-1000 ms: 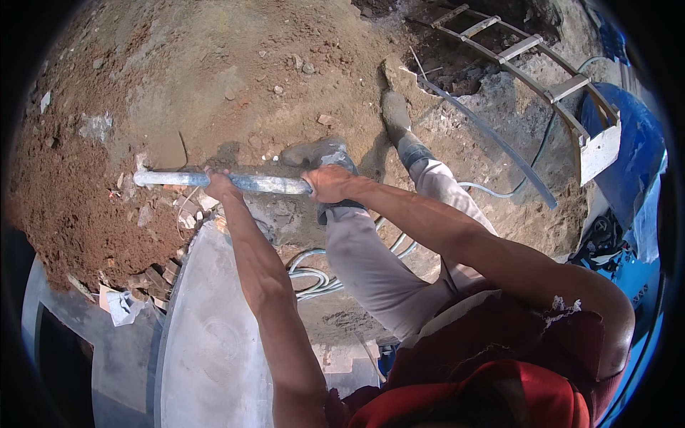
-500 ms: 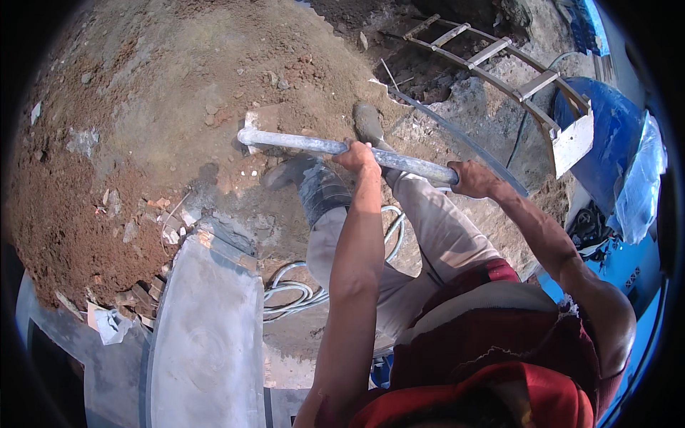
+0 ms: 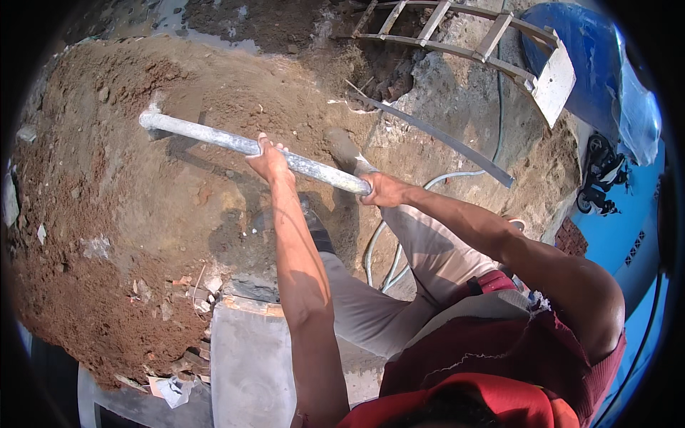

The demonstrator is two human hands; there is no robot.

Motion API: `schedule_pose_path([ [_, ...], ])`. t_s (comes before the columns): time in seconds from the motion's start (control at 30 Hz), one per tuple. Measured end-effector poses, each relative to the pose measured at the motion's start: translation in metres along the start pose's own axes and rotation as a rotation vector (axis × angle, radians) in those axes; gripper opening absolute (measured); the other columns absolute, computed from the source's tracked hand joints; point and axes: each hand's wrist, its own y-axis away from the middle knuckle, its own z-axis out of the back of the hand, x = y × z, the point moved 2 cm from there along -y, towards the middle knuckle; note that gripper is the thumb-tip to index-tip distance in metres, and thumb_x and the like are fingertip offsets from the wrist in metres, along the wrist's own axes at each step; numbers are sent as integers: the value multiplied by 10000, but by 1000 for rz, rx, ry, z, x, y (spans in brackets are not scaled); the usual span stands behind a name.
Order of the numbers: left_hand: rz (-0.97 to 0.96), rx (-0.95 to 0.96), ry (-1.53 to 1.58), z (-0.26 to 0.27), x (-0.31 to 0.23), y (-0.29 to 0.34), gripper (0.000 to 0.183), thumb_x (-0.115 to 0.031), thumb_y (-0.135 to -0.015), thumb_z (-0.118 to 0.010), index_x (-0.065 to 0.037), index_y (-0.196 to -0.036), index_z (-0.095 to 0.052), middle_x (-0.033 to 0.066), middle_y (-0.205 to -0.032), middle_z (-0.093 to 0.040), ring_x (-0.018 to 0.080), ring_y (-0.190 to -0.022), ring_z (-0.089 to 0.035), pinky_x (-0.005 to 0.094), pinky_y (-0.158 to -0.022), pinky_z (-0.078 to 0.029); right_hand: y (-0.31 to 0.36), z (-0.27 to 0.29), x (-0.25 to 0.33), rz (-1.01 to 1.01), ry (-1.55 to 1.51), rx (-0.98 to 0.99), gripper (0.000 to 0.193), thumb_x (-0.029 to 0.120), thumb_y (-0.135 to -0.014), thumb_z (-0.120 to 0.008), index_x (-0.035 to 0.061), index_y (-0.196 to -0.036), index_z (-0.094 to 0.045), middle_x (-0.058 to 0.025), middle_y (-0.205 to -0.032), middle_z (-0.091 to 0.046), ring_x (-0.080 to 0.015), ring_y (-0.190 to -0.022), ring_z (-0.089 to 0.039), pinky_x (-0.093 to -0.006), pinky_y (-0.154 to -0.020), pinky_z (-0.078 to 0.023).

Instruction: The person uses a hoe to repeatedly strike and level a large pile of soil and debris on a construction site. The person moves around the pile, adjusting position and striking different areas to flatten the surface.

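Both my hands grip a hoe point(image 3: 207, 133) by its long, pale, mud-stained handle, which slants from far left to near right. My left hand point(image 3: 271, 162) wraps around the middle of the handle. At the near end, my right hand point(image 3: 384, 190) is closed around it. The hoe's socket end is over the brown soil mound point(image 3: 107, 178), and its blade is mostly hidden from view. A shadow of the handle falls on the soil just below it. One muddy boot point(image 3: 342, 146) shows beyond my right hand.
A wooden ladder point(image 3: 492, 36) lies at the far right beside a blue barrel point(image 3: 571, 50). A flat metal strip point(image 3: 449, 139) and a hose point(image 3: 374, 246) lie near my legs. Rubble edges a grey concrete slab point(image 3: 250, 364) at lower left. A motorcycle point(image 3: 601, 175) stands at right.
The hoe has swung left and away from my feet, its head now over the mound. Both hands moved left with it, still gripping. The whole view has shifted too.
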Motion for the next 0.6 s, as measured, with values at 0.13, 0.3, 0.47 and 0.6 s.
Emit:
schedule_pose_path([
  [0.13, -69, -41, -454, 0, -37, -80, 537, -163, -1014, -622, 77, -1321, -253, 218, -987, -613, 240, -667, -661, 352, -543, -592, -82, -20, 75, 168, -204, -166, 361, 257, -848, -694, 37, -1125, -625, -158, -865, -695, -290, -806, -685, -414, -758, -533],
  [0.3, 100, 75, -636, -48, 27, -42, 647, -104, -976, -616, 126, -1379, -165, 298, -1073, -625, 326, -733, -715, 400, -632, -627, -20, 10, 38, -230, -382, 5, 322, 216, -872, -717, 8, -1099, -623, -87, -739, -659, -167, -539, -612, -346, -510, -492],
  [0.47, 217, 295, -568, -103, 126, 37, 592, -134, -1008, -553, 135, -1390, -189, 308, -1126, -629, 315, -826, -733, 377, -727, -622, 77, 42, -39, -350, -420, -66, 381, 167, -859, -702, 19, -1198, -610, -70, -746, -653, -161, -597, -633, -337, -539, -505],
  [0.6, 612, 265, -275, -107, 203, 115, 420, -178, -996, -657, -41, -1307, -409, 99, -1043, -592, 228, -791, -652, 390, -698, -635, 148, 55, -100, -245, 11, -237, 434, 207, -812, -717, 54, -1210, -633, -131, -953, -725, -293, -868, -707, -410, -783, -539],
])
